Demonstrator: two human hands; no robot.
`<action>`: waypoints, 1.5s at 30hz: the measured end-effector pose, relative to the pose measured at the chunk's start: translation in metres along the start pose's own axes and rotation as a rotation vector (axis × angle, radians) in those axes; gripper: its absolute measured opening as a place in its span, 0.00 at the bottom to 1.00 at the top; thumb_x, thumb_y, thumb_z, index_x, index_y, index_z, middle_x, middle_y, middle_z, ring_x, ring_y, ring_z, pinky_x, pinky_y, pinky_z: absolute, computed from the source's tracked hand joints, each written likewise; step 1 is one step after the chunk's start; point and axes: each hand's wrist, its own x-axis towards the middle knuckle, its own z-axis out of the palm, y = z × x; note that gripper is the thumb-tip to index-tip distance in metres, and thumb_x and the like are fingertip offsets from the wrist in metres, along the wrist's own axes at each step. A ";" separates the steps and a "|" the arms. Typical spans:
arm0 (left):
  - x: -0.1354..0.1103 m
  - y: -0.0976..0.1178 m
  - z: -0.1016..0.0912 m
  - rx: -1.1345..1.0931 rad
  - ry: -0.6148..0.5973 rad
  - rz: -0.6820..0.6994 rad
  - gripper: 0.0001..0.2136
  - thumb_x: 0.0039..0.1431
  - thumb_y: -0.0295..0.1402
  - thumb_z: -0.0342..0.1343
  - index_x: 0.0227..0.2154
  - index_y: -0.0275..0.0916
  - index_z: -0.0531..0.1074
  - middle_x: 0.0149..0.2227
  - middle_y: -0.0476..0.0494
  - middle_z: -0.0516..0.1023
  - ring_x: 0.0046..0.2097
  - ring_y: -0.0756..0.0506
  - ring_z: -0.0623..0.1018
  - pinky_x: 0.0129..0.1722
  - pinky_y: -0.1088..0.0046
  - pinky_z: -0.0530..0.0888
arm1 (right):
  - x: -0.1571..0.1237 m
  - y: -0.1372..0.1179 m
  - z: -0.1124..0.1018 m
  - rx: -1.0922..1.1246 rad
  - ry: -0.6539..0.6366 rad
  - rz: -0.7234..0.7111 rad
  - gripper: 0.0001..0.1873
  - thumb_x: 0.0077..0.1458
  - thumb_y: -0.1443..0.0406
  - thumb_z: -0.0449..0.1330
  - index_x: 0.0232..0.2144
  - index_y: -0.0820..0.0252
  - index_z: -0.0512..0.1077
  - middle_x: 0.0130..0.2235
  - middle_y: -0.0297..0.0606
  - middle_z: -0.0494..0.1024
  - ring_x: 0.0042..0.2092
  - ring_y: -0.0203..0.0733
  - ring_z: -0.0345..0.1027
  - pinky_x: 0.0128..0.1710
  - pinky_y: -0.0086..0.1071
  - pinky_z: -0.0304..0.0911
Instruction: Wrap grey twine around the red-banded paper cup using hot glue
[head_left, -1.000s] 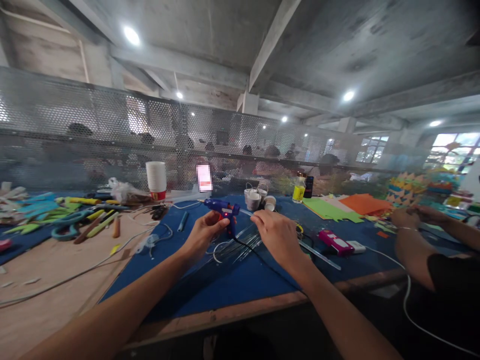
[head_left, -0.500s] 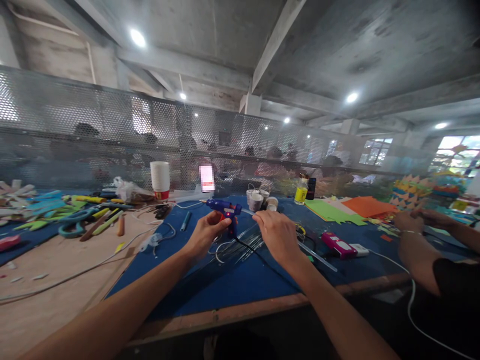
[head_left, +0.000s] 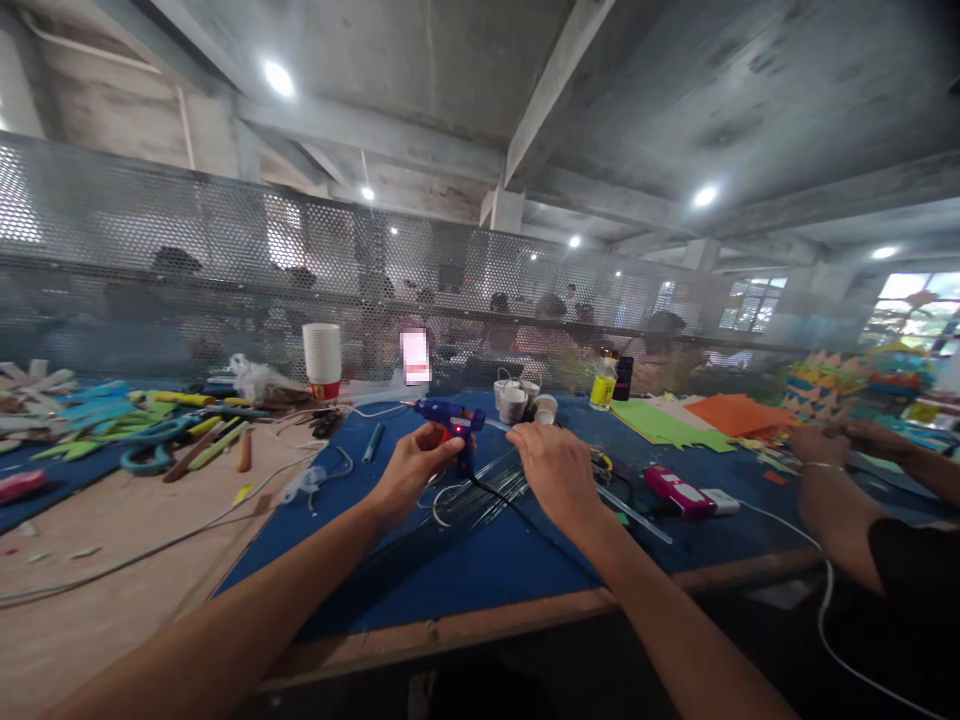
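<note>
A blue hot glue gun [head_left: 444,411] with a lit red light is gripped in my left hand [head_left: 411,468], its nozzle aimed left. From its back end a translucent glue stick [head_left: 496,426] runs to my right hand [head_left: 556,470], whose fingers are closed around it; the part inside the fingers is hidden. Under the gun, several clear glue sticks [head_left: 491,500] lie in a loose bundle on the blue mat [head_left: 420,590]. Another single glue stick [head_left: 637,514] rests to the right of my right wrist.
Paper cups [head_left: 322,355], scissors [head_left: 154,450] and knives lie at left. Small white buckets [head_left: 511,402], a yellow bottle [head_left: 602,385] and coloured paper [head_left: 739,415] stand behind. A magenta device [head_left: 679,492] with a cable sits at right, near another person's hands [head_left: 825,460]. A perforated screen borders the back.
The view has shifted very slightly. Both hands keep their hold on the glue gun and the glue stick, with no other clear movement.
</note>
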 end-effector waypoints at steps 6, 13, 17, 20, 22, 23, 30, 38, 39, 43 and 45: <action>0.002 -0.001 -0.002 -0.001 0.009 -0.023 0.13 0.50 0.36 0.67 0.36 0.37 0.75 0.40 0.41 0.82 0.44 0.42 0.79 0.46 0.67 0.71 | 0.001 -0.001 0.001 0.005 0.016 -0.009 0.12 0.66 0.61 0.50 0.36 0.57 0.72 0.34 0.37 0.77 0.37 0.42 0.69 0.36 0.33 0.53; 0.003 -0.003 -0.005 -0.060 0.052 -0.079 0.12 0.48 0.36 0.68 0.34 0.38 0.74 0.40 0.44 0.82 0.46 0.45 0.79 0.45 0.72 0.71 | -0.003 -0.015 -0.011 0.125 0.169 -0.039 0.16 0.64 0.62 0.53 0.52 0.58 0.68 0.50 0.45 0.73 0.51 0.47 0.64 0.52 0.40 0.57; 0.003 -0.001 -0.004 -0.101 0.087 -0.080 0.14 0.45 0.36 0.69 0.33 0.38 0.74 0.39 0.45 0.81 0.43 0.46 0.79 0.42 0.74 0.72 | -0.017 -0.033 -0.013 0.283 0.109 -0.173 0.14 0.65 0.63 0.51 0.50 0.58 0.69 0.46 0.44 0.74 0.49 0.44 0.66 0.50 0.37 0.60; 0.003 0.002 -0.003 -0.101 0.085 -0.082 0.15 0.44 0.36 0.70 0.34 0.38 0.75 0.39 0.44 0.81 0.41 0.46 0.79 0.41 0.73 0.73 | -0.022 -0.041 -0.001 0.374 -0.008 -0.124 0.12 0.64 0.58 0.52 0.40 0.57 0.71 0.40 0.40 0.74 0.44 0.42 0.68 0.45 0.35 0.62; 0.002 0.004 -0.002 -0.113 0.079 -0.074 0.14 0.44 0.36 0.70 0.33 0.38 0.74 0.39 0.43 0.81 0.41 0.46 0.79 0.41 0.72 0.73 | -0.020 -0.041 0.010 0.400 -0.060 -0.008 0.12 0.62 0.56 0.54 0.38 0.57 0.70 0.39 0.39 0.74 0.43 0.43 0.68 0.43 0.35 0.63; 0.002 0.004 -0.002 -0.124 0.076 -0.071 0.14 0.44 0.35 0.70 0.33 0.38 0.74 0.39 0.44 0.81 0.41 0.46 0.79 0.41 0.72 0.74 | -0.017 -0.039 0.015 0.414 -0.075 0.052 0.12 0.61 0.55 0.56 0.39 0.58 0.69 0.40 0.40 0.74 0.44 0.44 0.68 0.43 0.36 0.63; 0.003 0.003 -0.003 -0.136 0.048 -0.070 0.13 0.47 0.33 0.68 0.37 0.39 0.76 0.41 0.45 0.79 0.41 0.48 0.77 0.41 0.75 0.72 | 0.011 -0.037 0.036 0.638 -0.229 0.120 0.22 0.55 0.57 0.61 0.51 0.57 0.65 0.48 0.42 0.73 0.48 0.45 0.69 0.47 0.36 0.63; 0.001 0.011 0.001 -0.058 0.009 -0.050 0.15 0.47 0.37 0.68 0.39 0.38 0.79 0.42 0.42 0.81 0.43 0.44 0.78 0.45 0.71 0.71 | 0.033 -0.046 0.042 0.776 -0.185 0.088 0.15 0.57 0.60 0.57 0.47 0.56 0.72 0.44 0.38 0.78 0.45 0.44 0.72 0.45 0.32 0.65; 0.001 0.013 0.001 -0.051 0.020 -0.046 0.17 0.47 0.37 0.68 0.40 0.39 0.79 0.42 0.42 0.81 0.43 0.44 0.78 0.45 0.71 0.71 | 0.034 -0.046 0.043 0.813 -0.157 0.092 0.15 0.57 0.61 0.57 0.46 0.56 0.73 0.44 0.38 0.78 0.45 0.43 0.72 0.45 0.32 0.65; 0.005 0.020 -0.004 0.049 0.079 0.006 0.20 0.47 0.41 0.67 0.44 0.40 0.78 0.44 0.42 0.81 0.45 0.43 0.78 0.47 0.68 0.71 | 0.043 -0.042 0.048 0.864 -0.016 0.213 0.14 0.57 0.59 0.57 0.44 0.58 0.73 0.43 0.40 0.78 0.44 0.44 0.72 0.46 0.34 0.65; 0.009 0.024 -0.012 0.195 0.127 0.053 0.20 0.48 0.45 0.66 0.41 0.38 0.79 0.42 0.40 0.81 0.44 0.41 0.78 0.44 0.67 0.71 | 0.049 -0.038 0.052 0.874 0.020 0.290 0.15 0.57 0.56 0.57 0.41 0.59 0.74 0.39 0.41 0.79 0.42 0.45 0.73 0.45 0.35 0.66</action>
